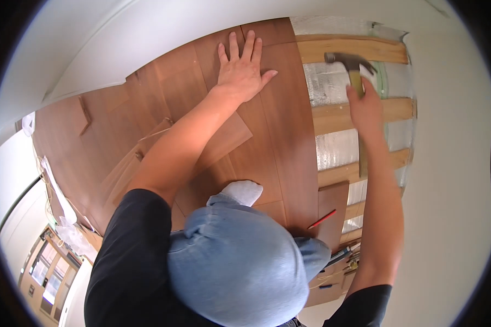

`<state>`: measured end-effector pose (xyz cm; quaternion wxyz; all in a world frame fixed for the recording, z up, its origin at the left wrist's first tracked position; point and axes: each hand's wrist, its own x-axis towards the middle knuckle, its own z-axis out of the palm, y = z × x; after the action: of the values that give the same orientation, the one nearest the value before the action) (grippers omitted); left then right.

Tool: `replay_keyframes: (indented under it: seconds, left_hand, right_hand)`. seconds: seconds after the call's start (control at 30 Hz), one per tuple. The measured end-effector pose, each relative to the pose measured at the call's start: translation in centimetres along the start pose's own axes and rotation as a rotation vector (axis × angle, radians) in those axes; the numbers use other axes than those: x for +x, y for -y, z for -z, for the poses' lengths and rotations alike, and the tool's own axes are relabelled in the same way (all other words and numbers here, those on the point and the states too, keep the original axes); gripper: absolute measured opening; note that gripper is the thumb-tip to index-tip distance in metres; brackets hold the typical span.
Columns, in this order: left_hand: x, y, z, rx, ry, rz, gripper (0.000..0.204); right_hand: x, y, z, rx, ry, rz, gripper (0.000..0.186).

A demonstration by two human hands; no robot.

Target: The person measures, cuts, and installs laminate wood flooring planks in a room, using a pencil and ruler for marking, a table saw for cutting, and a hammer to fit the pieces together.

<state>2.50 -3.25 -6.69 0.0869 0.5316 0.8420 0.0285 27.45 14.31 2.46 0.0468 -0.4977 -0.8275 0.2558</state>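
My left hand [240, 73] lies flat on the reddish-brown wood floorboards [289, 125], fingers spread and pointing away from me. On the right, my right hand [365, 106] is wrapped round the handle of a claw hammer [350, 61]. The hammer is raised over the uncovered wooden battens, its dark head turned to the left and its claw to the right. A pale wooden batten [360, 115] runs beneath that hand, with silvery insulation sheeting [326, 87] between the battens. The hammer and right hand are slightly blurred.
A red pencil [322, 219] rests on a board near my knee. Loose planks [223, 143] lie on the floor under my left arm. Several tools [341, 255] sit at the lower right. White walls [447, 163] border the floor, and a window [49, 272] shows at lower left.
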Motion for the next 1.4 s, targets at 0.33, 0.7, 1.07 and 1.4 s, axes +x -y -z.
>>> replay_keyframes:
  seconds: [0.33, 0.7, 1.07, 1.4]
  left_hand:
    - [0.1, 0.2, -0.2, 0.097, 0.027, 0.006, 0.089]
    - [-0.1, 0.5, -0.6, 0.092, -0.003, -0.015, 0.089]
    - [-0.1, 0.3, -0.2, 0.106, -0.005, -0.028, 0.089]
    - [-1.8, 0.1, 0.1, 0.171, 0.043, -0.049, 0.090]
  right_hand:
    - [9.2, 2.7, -8.2, -0.054, 0.104, -0.009, 0.060]
    - [8.8, 3.5, -7.5, -0.004, 0.217, -0.112, 0.063]
    - [7.8, 3.3, -8.1, 0.016, 0.100, -0.020, 0.060]
    - [-1.5, -9.9, -3.9, 0.237, -0.113, -0.290, 0.059]
